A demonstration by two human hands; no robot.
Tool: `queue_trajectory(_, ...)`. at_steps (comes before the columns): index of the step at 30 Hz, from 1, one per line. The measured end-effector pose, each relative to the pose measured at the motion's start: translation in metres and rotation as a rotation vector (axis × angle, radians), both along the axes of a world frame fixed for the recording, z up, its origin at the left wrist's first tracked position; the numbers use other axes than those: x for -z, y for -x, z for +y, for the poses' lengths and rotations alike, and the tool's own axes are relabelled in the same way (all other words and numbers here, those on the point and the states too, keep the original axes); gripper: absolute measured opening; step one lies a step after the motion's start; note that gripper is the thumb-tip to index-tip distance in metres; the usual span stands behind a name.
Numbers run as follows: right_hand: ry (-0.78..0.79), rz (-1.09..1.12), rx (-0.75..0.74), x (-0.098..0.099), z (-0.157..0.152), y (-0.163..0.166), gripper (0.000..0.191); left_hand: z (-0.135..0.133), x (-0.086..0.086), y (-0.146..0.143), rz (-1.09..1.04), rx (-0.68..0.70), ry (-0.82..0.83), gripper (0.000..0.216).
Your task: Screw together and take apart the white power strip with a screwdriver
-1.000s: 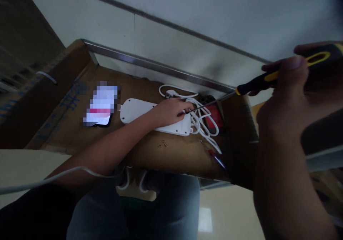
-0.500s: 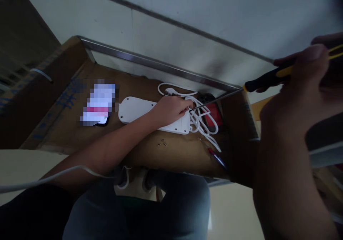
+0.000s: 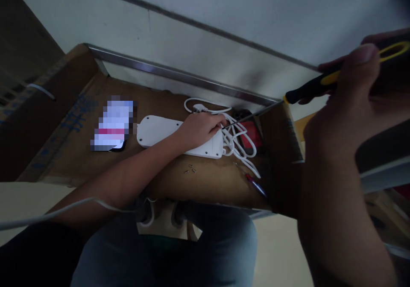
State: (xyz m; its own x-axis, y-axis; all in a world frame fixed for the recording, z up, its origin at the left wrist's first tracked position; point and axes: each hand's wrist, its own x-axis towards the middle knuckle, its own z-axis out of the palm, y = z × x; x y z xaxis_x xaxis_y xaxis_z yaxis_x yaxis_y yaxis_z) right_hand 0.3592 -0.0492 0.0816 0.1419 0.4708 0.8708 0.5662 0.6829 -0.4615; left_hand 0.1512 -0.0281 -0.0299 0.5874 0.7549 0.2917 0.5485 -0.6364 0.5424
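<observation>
A white power strip (image 3: 156, 131) lies face down in the cardboard tray, with screw holes showing along its edges. My left hand (image 3: 201, 127) is closed over its right end, the fingertips curled beside the tip of a long screwdriver (image 3: 309, 89). My right hand (image 3: 349, 86) is wrapped round that screwdriver's black and yellow handle, up at the right. The thin shaft slants down leftward to the strip's far right corner; the exact contact is hidden by my left fingers. White cord (image 3: 251, 146) lies looped at the strip's right end, and its plug (image 3: 200, 107) sits behind my left hand.
Several small screws (image 3: 191, 169) lie in front of the strip. A small screwdriver (image 3: 256, 186) with a red and blue handle rests at the front right. A lit phone (image 3: 112, 124) is at the left. Cardboard walls (image 3: 41, 92) and a metal-edged panel (image 3: 144, 67) bound the tray.
The whole view has shifted slightly, so the tray and its contents appear a little farther left. Both hands keep their holds, with the screwdriver tip still at the strip's right end.
</observation>
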Motion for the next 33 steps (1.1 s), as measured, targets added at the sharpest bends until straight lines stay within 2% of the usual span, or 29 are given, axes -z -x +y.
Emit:
queue_trajectory(3,-0.145,0.038,-0.064,0.002,0.009,-0.004,0.032,0.000,-0.001,0.000,0.006,0.007,0.010,0.030)
queue_trajectory(7,-0.116,0.005,-0.037,0.002,0.011,-0.005,0.028,0.000,-0.003,0.000,0.034,0.010,0.032,0.027)
queue_trajectory(10,-0.116,-0.028,-0.052,0.001,0.008,-0.002,0.024,0.001,-0.003,0.001,0.020,-0.003,0.028,0.033)
queue_trajectory(18,-0.029,0.040,-0.052,0.000,-0.001,0.011,0.022,0.002,-0.001,0.003,0.006,0.016,0.003,0.041)
queue_trajectory(33,-0.067,0.027,-0.029,-0.002,0.000,0.005,0.026,0.006,-0.002,0.009,-0.089,0.026,0.029,0.033)
